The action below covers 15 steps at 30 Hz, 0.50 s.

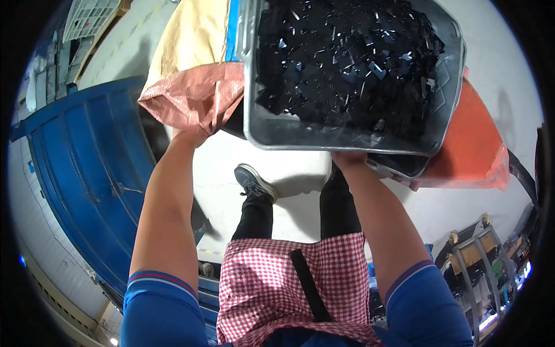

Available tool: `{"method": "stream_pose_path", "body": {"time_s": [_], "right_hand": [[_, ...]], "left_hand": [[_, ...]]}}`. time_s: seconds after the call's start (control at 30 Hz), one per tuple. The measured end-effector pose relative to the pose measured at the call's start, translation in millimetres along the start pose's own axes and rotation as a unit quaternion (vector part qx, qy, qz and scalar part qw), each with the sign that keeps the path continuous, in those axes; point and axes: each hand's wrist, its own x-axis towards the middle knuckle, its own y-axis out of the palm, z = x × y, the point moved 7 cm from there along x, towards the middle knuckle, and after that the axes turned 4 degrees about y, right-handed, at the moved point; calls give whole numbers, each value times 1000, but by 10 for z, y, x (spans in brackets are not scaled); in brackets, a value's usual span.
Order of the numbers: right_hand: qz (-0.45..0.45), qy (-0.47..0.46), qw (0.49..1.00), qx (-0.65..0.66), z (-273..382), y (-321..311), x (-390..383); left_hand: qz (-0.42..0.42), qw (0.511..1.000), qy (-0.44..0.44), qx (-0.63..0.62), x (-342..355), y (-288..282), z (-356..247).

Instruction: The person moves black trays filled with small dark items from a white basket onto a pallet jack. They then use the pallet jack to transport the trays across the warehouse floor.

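Note:
A grey plastic bin (250, 104) full of small dark, glossy flat pieces (347, 63) is in the upper middle, with another dark bin (399, 166) partly showing beneath it. My right hand (350, 159) is closed at the bin's near side, its fingers mostly hidden underneath. A yellow woven sack (191, 34) with a blue stripe and a pink folded end (191, 95) lies against the bin's left side. My left hand (191, 136) grips that pink end, its fingers partly covered by the fabric.
A large blue metal container (87, 173) stands on the left. An orange object (468, 139) is right of the bins. Grey floor (277, 168) shows around my feet. Wheeled carts (480, 248) are at lower right, and a white crate (87, 17) sits at upper left.

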Motion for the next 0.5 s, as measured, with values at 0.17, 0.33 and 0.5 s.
{"method": "stream_pose_path", "body": {"time_s": [0.17, 0.33, 0.5], "right_hand": [[-118, -50, 992, 3, 76, 114, 35], [-105, -31, 990, 90, 127, 188, 116], [-15, -35, 997, 71, 74, -24, -32]], "left_hand": [[13, 998, -46, 38, 14, -35, 69], [51, 997, -41, 41, -94, 5, -137], [109, 994, 8, -30, -271, 299, -639]]}}
